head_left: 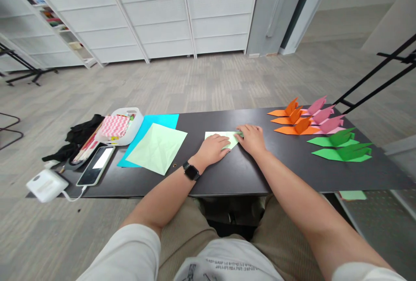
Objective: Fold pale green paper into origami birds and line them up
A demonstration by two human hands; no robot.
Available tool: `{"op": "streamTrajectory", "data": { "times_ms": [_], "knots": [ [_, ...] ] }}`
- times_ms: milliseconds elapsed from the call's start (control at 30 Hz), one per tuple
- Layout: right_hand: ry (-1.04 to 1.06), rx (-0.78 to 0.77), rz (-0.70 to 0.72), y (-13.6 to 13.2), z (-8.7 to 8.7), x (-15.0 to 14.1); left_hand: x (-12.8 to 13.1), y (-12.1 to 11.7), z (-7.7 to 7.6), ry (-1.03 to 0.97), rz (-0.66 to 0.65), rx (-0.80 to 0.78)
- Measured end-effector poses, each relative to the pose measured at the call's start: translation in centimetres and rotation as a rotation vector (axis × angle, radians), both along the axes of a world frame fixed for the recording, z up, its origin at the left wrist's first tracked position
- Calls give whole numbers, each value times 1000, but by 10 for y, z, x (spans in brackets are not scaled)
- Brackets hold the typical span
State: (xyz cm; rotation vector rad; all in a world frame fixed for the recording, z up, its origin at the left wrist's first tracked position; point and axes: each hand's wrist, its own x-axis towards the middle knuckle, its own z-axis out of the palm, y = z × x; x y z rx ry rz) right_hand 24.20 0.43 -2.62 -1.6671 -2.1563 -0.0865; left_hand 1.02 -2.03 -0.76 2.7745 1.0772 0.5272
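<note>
A pale green sheet of paper, folded and partly covered by my hands, lies on the dark table in front of me. My left hand, with a black watch on its wrist, rests flat on the left part of the sheet. At the sheet's right edge, the fingers of my right hand close on a narrow folded part. To the left, an unfolded pale green sheet with creases lies over bright blue paper.
Folded paper birds in orange, pink and green stand at the right. On the left are a white basket, a phone with a cable, a white charger and black cloth.
</note>
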Motion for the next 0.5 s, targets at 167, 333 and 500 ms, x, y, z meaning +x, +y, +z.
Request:
{"op": "streamTrajectory", "data": {
  "times_ms": [167,333,500],
  "knots": [
    [5,4,-19,-4,5,0,-1,0,2,-23,25,-7],
    [51,21,-4,-21,15,-1,-2,2,4,-33,43,-37],
    [14,-51,58,-35,18,-8,-1,2,4,-26,58,-38]
  ]
}}
